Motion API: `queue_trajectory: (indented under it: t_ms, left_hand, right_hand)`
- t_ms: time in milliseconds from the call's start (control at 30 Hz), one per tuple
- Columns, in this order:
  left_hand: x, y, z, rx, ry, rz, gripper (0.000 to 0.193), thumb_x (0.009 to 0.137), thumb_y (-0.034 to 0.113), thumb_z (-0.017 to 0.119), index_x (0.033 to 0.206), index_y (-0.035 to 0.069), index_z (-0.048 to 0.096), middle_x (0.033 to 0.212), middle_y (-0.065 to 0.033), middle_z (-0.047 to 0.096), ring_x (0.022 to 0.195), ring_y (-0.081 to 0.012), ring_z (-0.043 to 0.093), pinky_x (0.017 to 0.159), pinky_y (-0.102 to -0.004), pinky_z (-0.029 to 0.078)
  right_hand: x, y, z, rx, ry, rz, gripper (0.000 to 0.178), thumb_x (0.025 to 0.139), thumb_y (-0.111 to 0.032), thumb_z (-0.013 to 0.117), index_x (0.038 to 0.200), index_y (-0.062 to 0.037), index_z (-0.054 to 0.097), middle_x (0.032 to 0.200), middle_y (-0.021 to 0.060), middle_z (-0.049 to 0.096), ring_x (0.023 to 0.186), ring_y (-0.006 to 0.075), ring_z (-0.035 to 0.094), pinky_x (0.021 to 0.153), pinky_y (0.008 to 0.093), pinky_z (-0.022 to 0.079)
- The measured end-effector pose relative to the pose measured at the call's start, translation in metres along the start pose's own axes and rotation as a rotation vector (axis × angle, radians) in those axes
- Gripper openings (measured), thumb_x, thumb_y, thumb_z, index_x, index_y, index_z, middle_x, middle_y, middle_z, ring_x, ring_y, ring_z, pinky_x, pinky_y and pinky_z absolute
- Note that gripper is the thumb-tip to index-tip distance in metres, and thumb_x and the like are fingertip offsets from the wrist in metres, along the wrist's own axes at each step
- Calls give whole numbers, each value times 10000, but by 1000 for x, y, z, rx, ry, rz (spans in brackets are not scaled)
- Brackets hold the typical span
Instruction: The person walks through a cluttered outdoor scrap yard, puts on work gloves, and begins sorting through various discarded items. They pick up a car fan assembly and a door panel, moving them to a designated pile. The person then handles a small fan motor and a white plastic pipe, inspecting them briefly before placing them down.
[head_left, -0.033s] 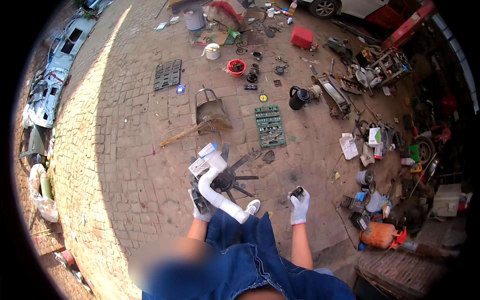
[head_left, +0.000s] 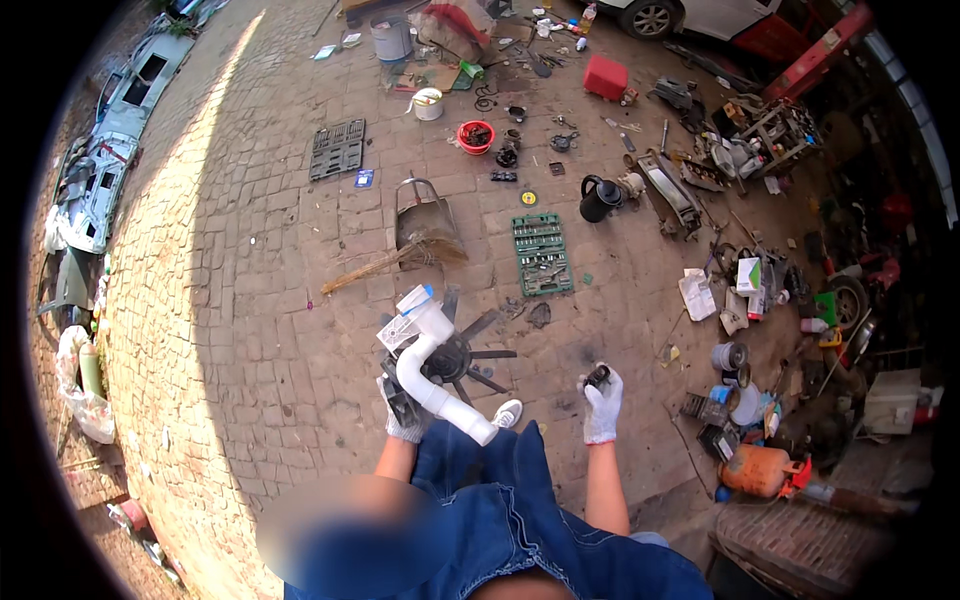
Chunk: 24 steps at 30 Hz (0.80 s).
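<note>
My left hand (head_left: 407,425), in a pale work glove, is closed on a dark blocky part (head_left: 402,401) whose kind I cannot make out. Beside it lies a black fan (head_left: 452,358) with long radial blades. A white curved pipe (head_left: 419,378) with a wider cup-like end hides part of the fan and comes close to the left hand. My right hand (head_left: 602,408), gloved too, is apart on the right, its fingers closed round a small black cylindrical part (head_left: 598,376). My shoe (head_left: 508,413) shows between the hands.
Ahead on the brick paving lie a green socket set (head_left: 541,254), a broom (head_left: 395,263) on a dustpan (head_left: 426,215) and a black jug (head_left: 599,200). Farther off is a red bowl of parts (head_left: 476,137). At right, an orange gas cylinder (head_left: 754,470) stands among clutter.
My right hand has shifted very slightly and tilted the small black part a little. The left hand, the pipe and the fan stay as they were.
</note>
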<state>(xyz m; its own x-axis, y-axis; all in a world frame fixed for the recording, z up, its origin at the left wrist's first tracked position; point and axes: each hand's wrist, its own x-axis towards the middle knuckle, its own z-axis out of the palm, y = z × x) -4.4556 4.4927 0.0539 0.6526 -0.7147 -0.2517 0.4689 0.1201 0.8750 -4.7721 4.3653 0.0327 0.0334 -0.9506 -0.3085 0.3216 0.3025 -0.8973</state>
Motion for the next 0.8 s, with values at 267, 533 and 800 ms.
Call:
queue_trajectory:
  t_ms: [267,533,800]
  left_hand:
    - [39,86,-136,-715,-61,-293,536,811,320,634,1253,90,437,1148,-98,551,1054,-243,531,874,-388,446]
    - [103,160,-298,341,174,227,512,745,256,699,1171,59,495,1075,-113,565,995,-268,543,836,-381,445]
    - [150,243,-398,1017,506,364,557,769,120,692,1238,41,402,1210,-112,515,1117,-222,488,965,-347,390]
  right_hand:
    - [-27,-66,256,454,-393,-14,586,803,-286,719,1267,-89,421,1340,83,430,996,206,573,786,315,548]
    - [-106,18,509,352,-695,232,654,771,-173,734,1320,-73,393,1274,90,466,961,180,550,801,264,492]
    - [-115,77,629,158,-786,365,690,752,-256,721,1333,-83,391,1254,78,473,970,172,548,842,285,490]
